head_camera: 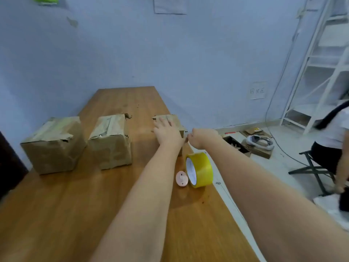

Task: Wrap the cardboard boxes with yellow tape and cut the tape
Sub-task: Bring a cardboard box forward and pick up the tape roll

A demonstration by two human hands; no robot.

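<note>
Three worn cardboard boxes stand on the wooden table (75, 214): a left box (53, 144), a middle box (110, 140) and a right box (171, 119) near the table's right edge. My left hand (166, 132) lies flat on top of the right box with straight fingers. My right hand (201, 138) is at that box's right side with curled fingers; what it holds is too small to tell. A yellow tape roll (200, 170) stands on edge on the table, closer to me than the right box. A small pink cutter (181, 178) lies beside the roll.
A white metal shelf rack (321, 63) stands at the right wall. Flattened cardboard and an open box (236, 145) lie on the floor to the right of the table. A person (334, 140) sits on a folding stool at the far right.
</note>
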